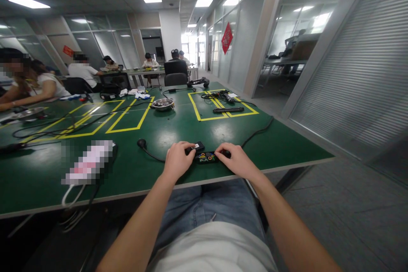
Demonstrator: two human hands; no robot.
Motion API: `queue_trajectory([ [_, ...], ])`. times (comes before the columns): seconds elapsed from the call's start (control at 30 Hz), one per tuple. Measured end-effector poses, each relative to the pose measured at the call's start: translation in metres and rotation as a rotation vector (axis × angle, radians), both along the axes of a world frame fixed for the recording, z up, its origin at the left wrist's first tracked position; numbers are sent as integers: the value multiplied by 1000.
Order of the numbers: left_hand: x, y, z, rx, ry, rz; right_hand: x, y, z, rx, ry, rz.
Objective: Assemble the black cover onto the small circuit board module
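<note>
Head view, opened device (207,158), right end behind right hand (236,160)

One head-worn view, forward and down over the green table (191,129) from close at its edge.

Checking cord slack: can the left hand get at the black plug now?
Probably yes: the plug lies close by on the green tabletop, left of the left hand, with only its cord between them, though the fingers are at the dark cover.
</note>
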State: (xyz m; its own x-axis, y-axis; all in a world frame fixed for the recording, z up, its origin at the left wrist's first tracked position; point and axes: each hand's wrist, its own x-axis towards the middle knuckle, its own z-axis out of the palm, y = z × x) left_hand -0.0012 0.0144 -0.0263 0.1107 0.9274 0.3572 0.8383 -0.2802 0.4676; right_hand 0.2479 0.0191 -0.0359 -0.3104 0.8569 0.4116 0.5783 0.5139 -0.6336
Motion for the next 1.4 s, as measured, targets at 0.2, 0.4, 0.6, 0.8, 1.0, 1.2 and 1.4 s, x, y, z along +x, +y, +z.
queue_trajectory([
  [0.2,-3,4,-3,23,-43,75,-1,-1,1,10,-8,11],
  [0.4,-2,-6,2,122,-167,-77,-1,-1,-3,-14,32,-1],
  [0.6,1,-21,11,105,-121,-416,-1,0,-3,-65,142,24],
  [0.8,1,-19,8,80,-46,-448,-1,0,-5,-68,93,3],
  [1.0,2,-19,10,42,-34,-440,0,2,-10,-48,42,-11],
  [1.2,4,-21,13,-6,-58,-431,1,2,-11,-29,39,-15],
  [1.4,5,-17,10,40,-160,-241,2,2,-10,-13,43,-4],
])
